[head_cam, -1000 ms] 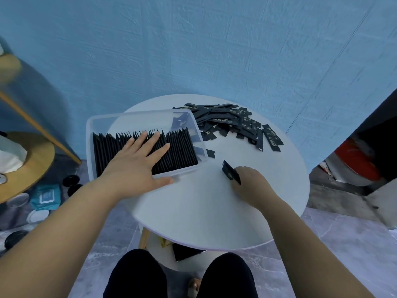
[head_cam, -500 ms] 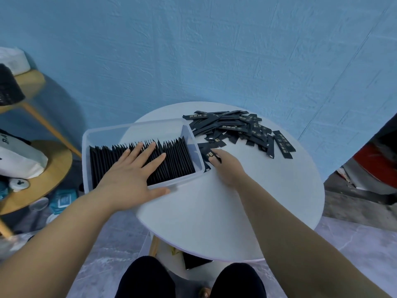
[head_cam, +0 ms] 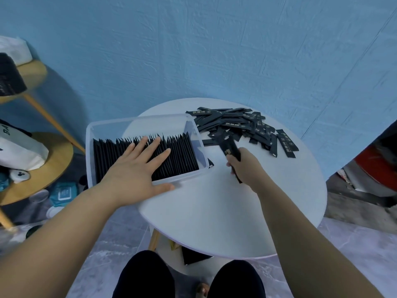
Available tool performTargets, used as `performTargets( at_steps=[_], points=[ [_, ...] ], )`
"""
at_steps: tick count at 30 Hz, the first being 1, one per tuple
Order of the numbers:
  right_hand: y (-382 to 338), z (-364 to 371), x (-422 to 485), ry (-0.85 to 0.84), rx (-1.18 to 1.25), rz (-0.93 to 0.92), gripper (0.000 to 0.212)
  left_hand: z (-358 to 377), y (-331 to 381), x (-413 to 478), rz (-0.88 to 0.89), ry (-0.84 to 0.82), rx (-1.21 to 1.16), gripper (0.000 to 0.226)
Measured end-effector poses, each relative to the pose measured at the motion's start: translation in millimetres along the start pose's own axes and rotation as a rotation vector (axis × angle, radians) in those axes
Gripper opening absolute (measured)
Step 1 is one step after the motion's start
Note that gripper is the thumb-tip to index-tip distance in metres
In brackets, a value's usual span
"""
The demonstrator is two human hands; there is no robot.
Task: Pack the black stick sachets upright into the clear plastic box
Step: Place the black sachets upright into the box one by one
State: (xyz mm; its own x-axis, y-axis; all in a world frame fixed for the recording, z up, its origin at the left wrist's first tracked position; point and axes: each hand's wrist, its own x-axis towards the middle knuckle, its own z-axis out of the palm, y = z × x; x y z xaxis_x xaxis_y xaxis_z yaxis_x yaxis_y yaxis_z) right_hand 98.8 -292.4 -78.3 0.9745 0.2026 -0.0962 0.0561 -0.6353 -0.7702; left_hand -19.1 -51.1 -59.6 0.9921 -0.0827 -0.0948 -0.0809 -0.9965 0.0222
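Observation:
A clear plastic box [head_cam: 137, 123] sits on the left part of a round white table [head_cam: 225, 211], overhanging its edge. A dense row of black stick sachets [head_cam: 184, 155] stands upright along the box's near side. My left hand [head_cam: 133, 173] lies flat on their tops with straight fingers, thumb against the box's near wall. My right hand [head_cam: 245, 166], just right of the box, grips a small bunch of black sachets [head_cam: 229, 147] that pokes up and to the left. A loose pile of sachets [head_cam: 247, 127] lies at the table's back right.
A blue wall stands right behind the table. To the left is a two-tier wooden side table [head_cam: 43, 168] with a white bag and small items. A single sachet [head_cam: 210, 162] lies beside the box's right corner. My knees show below the table's front edge.
My right hand reached to the sachets beside the box half a second ago and has now drawn back toward me gripping a bunch of them. My left hand stayed on the packed row.

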Motion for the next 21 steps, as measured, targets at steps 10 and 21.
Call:
performTargets(
  at_steps=[10, 21],
  points=[
    [-108, 35, -22, 0.045, 0.532, -0.269, 0.004, 1, 2, -1, -0.02, 0.026, 0.007, 0.094],
    [-92, 64, -29, -0.082, -0.186, -0.3, 0.033, 3, 6, -6, 0.003, 0.085, 0.02, 0.111]
  ],
)
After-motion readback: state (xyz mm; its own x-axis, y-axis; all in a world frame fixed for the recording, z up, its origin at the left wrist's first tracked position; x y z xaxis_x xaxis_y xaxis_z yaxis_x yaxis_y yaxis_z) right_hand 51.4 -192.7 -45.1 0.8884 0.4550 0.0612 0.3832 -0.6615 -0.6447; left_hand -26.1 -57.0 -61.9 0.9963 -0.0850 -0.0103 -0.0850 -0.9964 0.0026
